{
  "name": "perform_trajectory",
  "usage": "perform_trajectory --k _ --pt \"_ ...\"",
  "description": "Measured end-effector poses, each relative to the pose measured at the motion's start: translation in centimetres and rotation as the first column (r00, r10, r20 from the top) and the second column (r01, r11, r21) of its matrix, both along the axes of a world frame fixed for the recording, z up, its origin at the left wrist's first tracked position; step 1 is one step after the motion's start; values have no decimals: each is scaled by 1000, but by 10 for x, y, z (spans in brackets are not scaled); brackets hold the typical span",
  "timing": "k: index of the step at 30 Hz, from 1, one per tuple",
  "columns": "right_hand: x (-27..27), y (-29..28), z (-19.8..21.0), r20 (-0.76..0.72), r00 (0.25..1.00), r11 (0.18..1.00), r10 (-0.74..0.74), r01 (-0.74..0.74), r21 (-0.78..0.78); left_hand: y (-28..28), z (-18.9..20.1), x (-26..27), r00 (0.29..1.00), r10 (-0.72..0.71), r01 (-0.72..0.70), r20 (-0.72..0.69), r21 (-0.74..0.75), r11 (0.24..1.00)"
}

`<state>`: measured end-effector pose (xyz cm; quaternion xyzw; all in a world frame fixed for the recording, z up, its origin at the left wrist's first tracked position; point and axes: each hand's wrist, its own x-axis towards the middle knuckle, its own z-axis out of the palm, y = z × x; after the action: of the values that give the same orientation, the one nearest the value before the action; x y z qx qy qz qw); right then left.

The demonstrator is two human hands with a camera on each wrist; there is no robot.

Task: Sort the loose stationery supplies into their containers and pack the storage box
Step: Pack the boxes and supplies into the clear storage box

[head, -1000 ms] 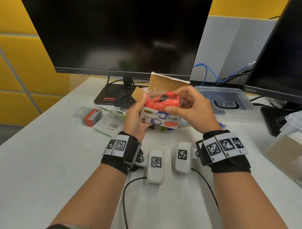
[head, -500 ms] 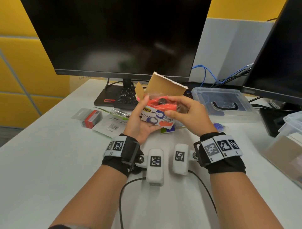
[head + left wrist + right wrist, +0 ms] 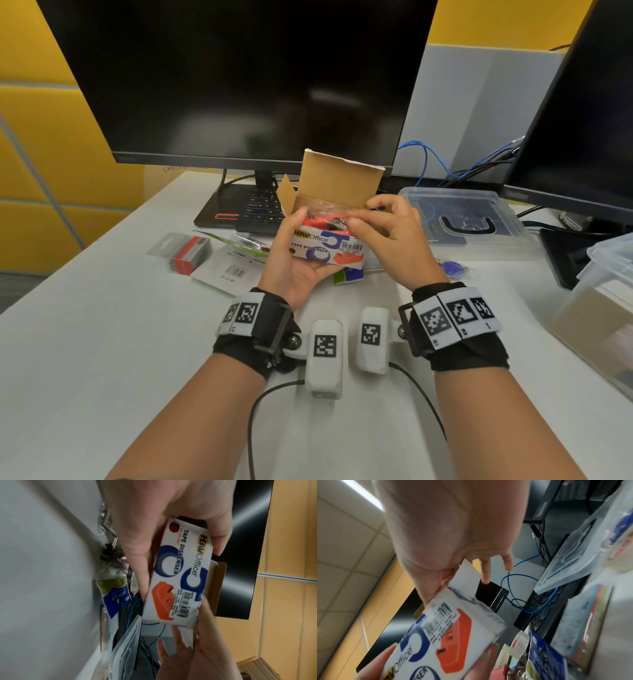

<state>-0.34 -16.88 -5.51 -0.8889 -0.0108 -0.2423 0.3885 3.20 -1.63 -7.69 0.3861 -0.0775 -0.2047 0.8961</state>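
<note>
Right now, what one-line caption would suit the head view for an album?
Left hand cradles a white cardboard tape dispenser box, flap open, while the right hand tucks in the orange dispenser.

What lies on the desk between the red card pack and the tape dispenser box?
A white barcoded packet, seen in the head view.

Left hand (image 3: pixel 294 260) cupped palm-up, fingers curled in a grip; right hand (image 3: pixel 394 240), at its 3 o'clock, pinched thumb to forefinger.
</note>
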Motion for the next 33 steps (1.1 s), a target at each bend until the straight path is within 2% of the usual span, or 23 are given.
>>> perform_trajectory --k 3,5,8,11,14,16,18,20,21,24,26,29,33 --pt "-4 2 1 127 992 965 -3 -30 261 -3 -1 -1 1000 -2 2 3 -12 1000" --pt "-5 0 1 183 981 949 -59 -2 316 -3 -1 0 1000 4 -4 -4 -20 1000" --pt "-4 -5 -3 208 969 982 -133 100 159 -2 -2 0 1000 19 -19 -5 -17 1000" --pt "-1 -6 -5 119 985 992 -126 126 5 -5 -2 -2 1000 12 -12 11 -7 1000" --pt "-1 -4 -5 70 996 998 -63 64 -2 -7 -3 -3 1000 5 -4 3 -19 1000" --pt "-3 -2 -3 123 990 991 -61 45 128 -7 -3 -3 1000 17 -17 -13 -34 999" --pt "-4 -1 -1 197 976 946 -93 25 323 -7 -2 -3 999 27 -29 -30 -55 998" --pt "-3 0 0 218 967 900 -129 22 436 -8 -2 -2 999 30 -33 -40 -70 997" --pt "-1 1 -1 205 970 860 -132 9 511 -8 -2 -2 999 29 -32 -43 -77 997" --pt "0 7 1 104 994 650 -40 -53 758 -9 -6 0 997 5 -14 -72 -119 993" --pt "0 9 1 80 997 601 4 -67 796 -9 -9 4 990 -18 -8 -139 -180 984" --pt "1 7 -2 110 992 615 59 -123 779 -8 -13 7 977 -36 -17 -211 -241 970" --pt "1 9 -8 101 989 662 112 -150 734 -10 -11 2 987 -47 20 -154 -176 984"
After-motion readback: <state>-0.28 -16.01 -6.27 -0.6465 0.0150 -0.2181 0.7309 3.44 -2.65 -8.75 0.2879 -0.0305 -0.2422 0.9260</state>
